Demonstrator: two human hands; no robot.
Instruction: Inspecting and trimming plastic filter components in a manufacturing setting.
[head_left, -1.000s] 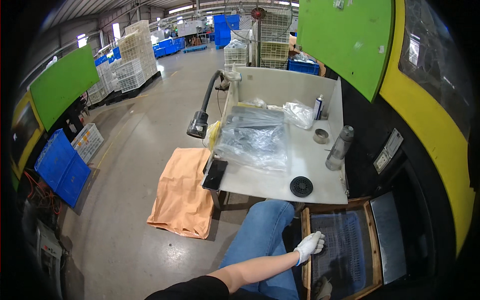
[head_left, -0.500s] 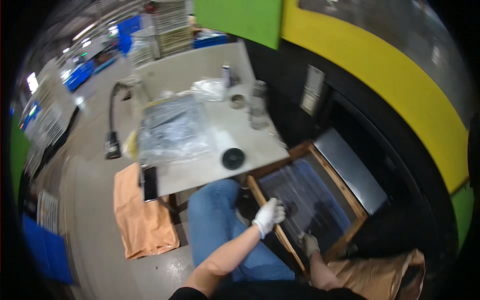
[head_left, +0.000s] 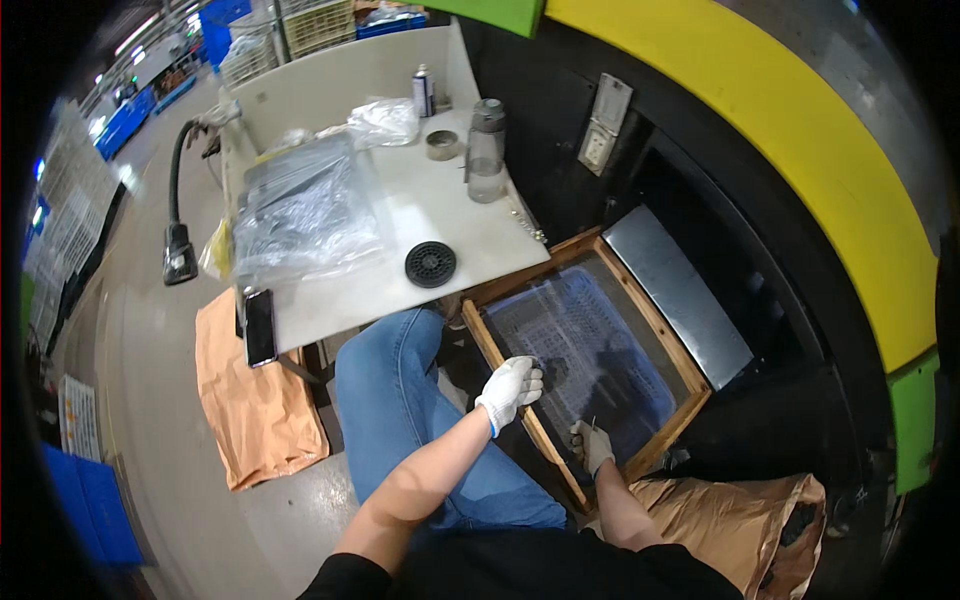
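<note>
Nearest you at the lower right, an open brown paper bag (head_left: 700, 520) lies with dark things in its mouth. Your right hand (head_left: 592, 446), in a pale glove, is over the near part of a wooden frame (head_left: 545, 440), fingers curled; a thin sliver (head_left: 594, 423) rises by its fingertips, and you cannot tell from here whether they are clamped on it. Your left hand (head_left: 512, 388), gloved in white, lies across the frame's left rail with its fingers bent inward; what they close on, if anything, cannot be told, as the dark shape beside them is unclear. Inside the frame, a blue basket (head_left: 641, 372) shows through a dark, see-through layer. A grey metal plate (head_left: 680, 297) slopes along the right rail.

To your left, an orange-tan paper sack (head_left: 258, 400) lies on the floor. Beyond your knee stands the white bench (head_left: 400, 320): a phone (head_left: 260, 327) at its near left corner, a black slotted disc (head_left: 430, 264) near the front edge, then clear plastic bags (head_left: 305, 215), a clear bottle (head_left: 486, 160), a tape roll (head_left: 442, 145) and a spray can (head_left: 424, 92).
</note>
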